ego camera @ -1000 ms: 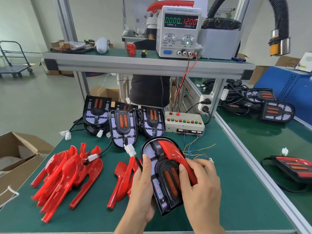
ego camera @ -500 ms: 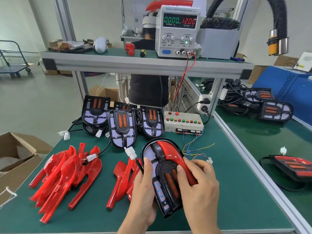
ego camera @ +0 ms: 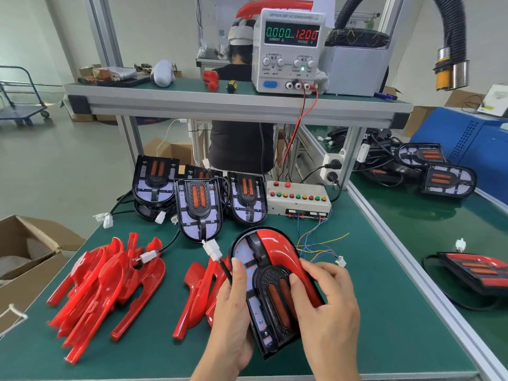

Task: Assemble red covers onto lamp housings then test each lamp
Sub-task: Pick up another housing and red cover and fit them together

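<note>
A black lamp housing (ego camera: 262,298) with two orange lenses is held over the green mat at front centre. My left hand (ego camera: 233,323) grips its left edge, thumb on the LED board. A red cover (ego camera: 277,251) lies on the housing's right half, and my right hand (ego camera: 327,306) grips that side with the thumb pressing by the lenses. The housing's white connector (ego camera: 212,250) sticks out at its upper left. Loose red covers lie in a pile (ego camera: 101,284) at left and a smaller pile (ego camera: 198,287) beside my left hand.
Several uncovered housings (ego camera: 199,207) stand behind, beside a button test box (ego camera: 298,199) with loose coloured wires (ego camera: 319,246). A power supply (ego camera: 288,50) sits on the upper shelf. Finished lamps (ego camera: 478,270) lie on the right bench. A cardboard box (ego camera: 24,251) stands left.
Both hands have kept their hold on the housing and cover; the right thumb has shifted slightly along the cover's inner edge. Nothing else has moved.
</note>
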The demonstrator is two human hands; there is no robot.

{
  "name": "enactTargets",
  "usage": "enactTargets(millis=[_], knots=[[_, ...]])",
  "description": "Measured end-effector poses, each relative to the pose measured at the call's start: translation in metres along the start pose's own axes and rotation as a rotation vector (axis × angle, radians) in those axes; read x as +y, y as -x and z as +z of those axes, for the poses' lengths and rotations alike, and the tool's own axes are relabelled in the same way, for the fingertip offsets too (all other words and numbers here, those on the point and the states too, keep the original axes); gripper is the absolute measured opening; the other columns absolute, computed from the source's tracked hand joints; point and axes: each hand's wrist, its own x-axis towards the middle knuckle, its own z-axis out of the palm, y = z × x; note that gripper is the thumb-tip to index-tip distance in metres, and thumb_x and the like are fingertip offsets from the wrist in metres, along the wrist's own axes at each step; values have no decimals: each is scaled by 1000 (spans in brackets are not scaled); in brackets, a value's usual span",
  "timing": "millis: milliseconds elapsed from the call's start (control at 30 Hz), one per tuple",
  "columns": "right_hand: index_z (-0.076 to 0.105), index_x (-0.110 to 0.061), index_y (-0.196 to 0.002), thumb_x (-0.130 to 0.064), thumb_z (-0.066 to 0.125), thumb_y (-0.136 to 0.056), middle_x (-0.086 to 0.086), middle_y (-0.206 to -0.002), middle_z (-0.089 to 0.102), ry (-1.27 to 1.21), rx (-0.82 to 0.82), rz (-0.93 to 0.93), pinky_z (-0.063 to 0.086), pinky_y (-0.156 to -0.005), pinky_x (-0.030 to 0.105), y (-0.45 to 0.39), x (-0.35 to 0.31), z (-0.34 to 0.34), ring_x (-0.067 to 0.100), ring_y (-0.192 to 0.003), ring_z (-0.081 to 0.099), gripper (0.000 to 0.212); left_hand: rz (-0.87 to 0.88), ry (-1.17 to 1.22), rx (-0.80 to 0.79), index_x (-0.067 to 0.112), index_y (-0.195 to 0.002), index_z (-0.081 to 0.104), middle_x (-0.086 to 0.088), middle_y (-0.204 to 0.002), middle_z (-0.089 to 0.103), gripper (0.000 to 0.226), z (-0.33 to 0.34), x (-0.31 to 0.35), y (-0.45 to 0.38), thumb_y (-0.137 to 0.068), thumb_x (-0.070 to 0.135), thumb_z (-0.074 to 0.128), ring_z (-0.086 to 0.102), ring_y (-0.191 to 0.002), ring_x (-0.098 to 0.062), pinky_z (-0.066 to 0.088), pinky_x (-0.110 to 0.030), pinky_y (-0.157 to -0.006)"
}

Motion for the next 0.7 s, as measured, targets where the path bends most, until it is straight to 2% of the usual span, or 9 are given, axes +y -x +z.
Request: enactTargets(millis=[167, 267, 367, 433, 467, 533, 600, 667, 700], knots=[[75, -37, -106, -16, 84, -81, -19, -105, 60, 18, -10, -3, 52, -88, 51, 0, 3, 0, 1, -99, 59, 34, 4, -9, -1, 3, -127, 65, -25, -119, 70, 82, -1, -1, 0, -77, 68, 54, 68, -112, -41, 51, -58, -101], [74, -39, -113, -30, 77, -85, -19, -109, 62, 9, -45, 6, 53, -91, 45, 0, 1, -2, 3, -101, 62, 30, 4, -1, 7, 3, -126, 65, -25, -118, 71, 85, 0, 2, -2, -75, 69, 55, 68, -110, -43, 54, -57, -98], [64, -39, -134, -45, 61, -96, -20, -122, 64, -30, -150, 24, 50, -97, 29, 3, 3, -9, 6, -113, 63, 38, -11, 24, 18, 2, -126, 66, -26, -118, 70, 87, 0, 4, -5, -74, 72, 56, 69, -110, -42, 56, -55, -94], [56, -41, -142, -38, 56, -99, -20, -130, 66, -193, -228, 108, 46, -99, 16, -1, 10, -17, 2, -122, 61, 43, -56, 82, 18, 3, -130, 63, -27, -123, 68, 93, 0, 6, -7, -71, 74, 58, 66, -115, -44, 50, -62, -101], [54, -43, -143, -34, 56, -99, -20, -130, 67, -293, -254, 191, 47, -98, 13, -4, 14, -23, 0, -122, 62, 45, -80, 118, 19, 3, -132, 62, -28, -126, 66, 96, -1, 7, -9, -69, 75, 60, 64, -117, -46, 46, -64, -104], [58, -41, -139, -26, 57, -102, -14, -124, 72, -433, -308, 388, 51, -95, 24, -13, 22, -31, 5, -116, 68, 39, -103, 172, 25, 3, -133, 61, -28, -127, 66, 100, -2, 10, -13, -65, 77, 62, 63, -118, -46, 43, -68, -105], [63, -31, -134, -35, 58, -94, 1, -114, 77, -562, -411, 581, 56, -82, 32, -17, 25, -36, 17, -99, 74, 40, -105, 196, 17, 4, -132, 62, -26, -126, 67, 101, -2, 13, -17, -63, 77, 62, 64, -117, -45, 44, -68, -104], [66, -27, -132, -41, 72, -86, 13, -106, 77, -651, -500, 651, 57, -67, 31, -18, 24, -37, 23, -81, 72, 49, -105, 193, 3, 4, -131, 64, -26, -125, 67, 101, 0, 14, -19, -62, 77, 62, 65, -117, -44, 44, -67, -105], [67, -27, -132, -41, 73, -85, 15, -106, 76, -666, -520, 657, 57, -64, 30, -17, 23, -36, 24, -79, 70, 49, -105, 184, -1, 4, -130, 64, -26, -125, 67, 101, 1, 14, -19, -62, 77, 62, 64, -117, -45, 44, -67, -105]])
